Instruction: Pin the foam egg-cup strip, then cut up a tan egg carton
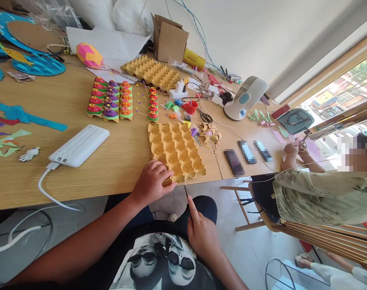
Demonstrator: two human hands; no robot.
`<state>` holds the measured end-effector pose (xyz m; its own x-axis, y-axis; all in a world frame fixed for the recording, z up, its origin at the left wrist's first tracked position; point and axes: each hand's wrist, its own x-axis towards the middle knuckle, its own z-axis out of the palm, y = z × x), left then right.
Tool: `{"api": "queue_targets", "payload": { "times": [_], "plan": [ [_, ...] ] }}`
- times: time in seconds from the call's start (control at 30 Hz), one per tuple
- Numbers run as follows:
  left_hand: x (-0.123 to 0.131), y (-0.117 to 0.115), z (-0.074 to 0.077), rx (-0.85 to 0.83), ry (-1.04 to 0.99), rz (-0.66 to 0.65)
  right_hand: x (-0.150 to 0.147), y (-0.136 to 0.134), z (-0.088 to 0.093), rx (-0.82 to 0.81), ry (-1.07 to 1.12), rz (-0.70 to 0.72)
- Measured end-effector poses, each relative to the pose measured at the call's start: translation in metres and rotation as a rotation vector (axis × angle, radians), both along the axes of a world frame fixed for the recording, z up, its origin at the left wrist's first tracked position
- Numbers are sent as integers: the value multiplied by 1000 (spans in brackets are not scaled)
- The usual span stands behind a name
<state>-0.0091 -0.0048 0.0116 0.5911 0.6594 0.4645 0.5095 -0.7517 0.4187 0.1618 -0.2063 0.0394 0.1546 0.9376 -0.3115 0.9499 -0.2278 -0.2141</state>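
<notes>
In the head view, the egg tray [177,151] lies on the surface [123,165], ahead and to the right of the left hand [155,179], whose bent fingers and thumb hold its near-left corner. The right hand [204,233], below and nearer the body, is wrapped round a thin dark tool [186,191], index finger laid along it.

The tray looks like moulded pulp: probably very light, dry rather than slippery, fairly stiff across its cups but easily torn or crushed at the thin rims. The corner under the left hand seems a sound hold; pressing hard on a single peak could dent it.

The tray's underside is out of sight, and the right hand covers the tool's handle. Whether the tool's tip touches the near rim cannot be told. Right of both hands, the phones [247,152] are blurred.
</notes>
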Motion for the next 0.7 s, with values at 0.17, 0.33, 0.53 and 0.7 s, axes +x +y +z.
{"api": "queue_targets", "payload": {
  "times": [0.17,0.33,0.53,0.7],
  "plan": [
    [-1,1,-1,8,7,-2,4,-7,6,107,88,-13],
    [-1,1,-3,5,15,-6,2,13,21,180,93,-31],
    [-1,1,0,-4,15,0,2,30,29,135,42,-18],
    [-1,2,-1,-18,4,-14,2,30,33,110,56,-40]
  ]
}}
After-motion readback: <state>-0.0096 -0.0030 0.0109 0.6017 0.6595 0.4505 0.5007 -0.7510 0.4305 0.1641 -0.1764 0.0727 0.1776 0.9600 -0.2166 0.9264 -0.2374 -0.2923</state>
